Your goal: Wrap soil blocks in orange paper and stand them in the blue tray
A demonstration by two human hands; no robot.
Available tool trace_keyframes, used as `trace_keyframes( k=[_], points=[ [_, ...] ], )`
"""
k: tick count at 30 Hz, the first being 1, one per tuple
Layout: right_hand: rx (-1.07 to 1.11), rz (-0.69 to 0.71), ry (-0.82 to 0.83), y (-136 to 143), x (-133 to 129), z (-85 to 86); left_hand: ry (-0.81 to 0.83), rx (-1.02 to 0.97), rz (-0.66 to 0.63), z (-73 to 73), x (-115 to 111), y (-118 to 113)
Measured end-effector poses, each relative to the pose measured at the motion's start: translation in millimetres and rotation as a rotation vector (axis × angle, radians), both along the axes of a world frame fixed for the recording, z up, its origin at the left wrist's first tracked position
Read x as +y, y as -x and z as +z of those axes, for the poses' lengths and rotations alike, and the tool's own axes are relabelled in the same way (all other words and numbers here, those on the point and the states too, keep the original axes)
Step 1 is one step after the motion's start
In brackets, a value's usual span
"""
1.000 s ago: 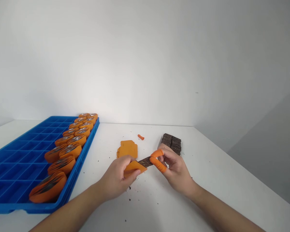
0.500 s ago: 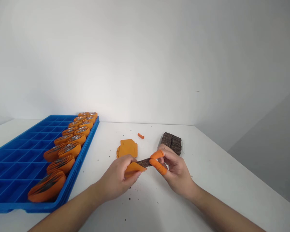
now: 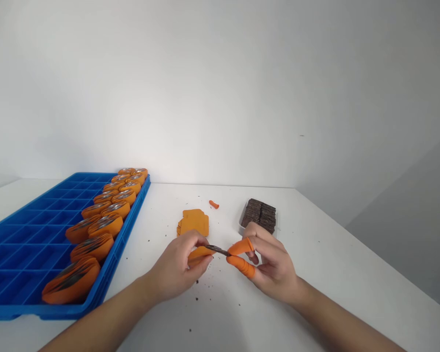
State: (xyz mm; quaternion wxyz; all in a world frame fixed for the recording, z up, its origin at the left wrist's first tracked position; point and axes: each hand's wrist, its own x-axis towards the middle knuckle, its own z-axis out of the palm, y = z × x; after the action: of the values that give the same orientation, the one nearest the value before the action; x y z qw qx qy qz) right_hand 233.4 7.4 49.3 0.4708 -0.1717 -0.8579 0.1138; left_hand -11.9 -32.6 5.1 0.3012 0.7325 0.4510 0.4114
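Note:
My left hand [image 3: 179, 264] pinches a folded orange piece [image 3: 201, 253] at the centre of the head view. A thin dark brown flake-like strip [image 3: 217, 249] spans the gap between my hands, its left end at the orange piece. The thumb and index finger of my right hand [image 3: 266, 256], both in orange finger covers, grip the strip's right end. Just beyond my left hand lies a stack of flat orange pieces [image 3: 194, 222]. Behind my right hand is a clear container [image 3: 241, 226] of dark brown strips [image 3: 260, 213].
On the left stands a blue divided tray [image 3: 122, 233] with rows of filled orange pouches [image 3: 92, 248] along its right side. A loose orange finger cover [image 3: 213, 204] lies near the back of the white table [image 3: 161, 322]. Dark crumbs are scattered about.
The brown strip has turned from showing its broad face to nearly edge-on. My right hand has shifted slightly down and right, uncovering more of the clear container.

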Motion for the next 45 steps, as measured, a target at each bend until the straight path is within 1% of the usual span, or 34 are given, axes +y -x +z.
trace_keyframes(
  k=[7,12,19,24,28,33,37,40,45],
  points=[
    [-0.019,-0.022,-0.063,-4,0,2.8,-0.028,-0.023,-0.001,-1.3,2,1],
    [-0.02,-0.008,-0.097,-6,1,2.5,-0.059,0.003,-0.004,0.1,1,2],
    [-0.03,0.002,-0.143,-5,0,4.5,-0.063,-0.021,-0.038,0.3,0,3],
    [0.007,-0.015,-0.107,-4,-1,5.2,-0.072,-0.023,-0.065,1.2,-1,4],
    [0.06,-0.042,-0.049,-5,-1,3.8,-0.018,-0.044,-0.034,0.6,-2,2],
    [0.113,-0.096,-0.003,-5,2,1.7,0.044,-0.125,-0.037,0.9,-4,1],
    [0.136,-0.163,0.005,-6,6,-0.6,-0.015,-0.201,-0.032,1.4,-2,2],
    [0.13,-0.2,0.021,-7,8,-2.4,-0.056,-0.217,-0.027,1.3,0,3],
    [0.148,-0.212,0.077,-8,10,-5.3,-0.098,-0.212,-0.057,-2.1,4,4]
  ],
)
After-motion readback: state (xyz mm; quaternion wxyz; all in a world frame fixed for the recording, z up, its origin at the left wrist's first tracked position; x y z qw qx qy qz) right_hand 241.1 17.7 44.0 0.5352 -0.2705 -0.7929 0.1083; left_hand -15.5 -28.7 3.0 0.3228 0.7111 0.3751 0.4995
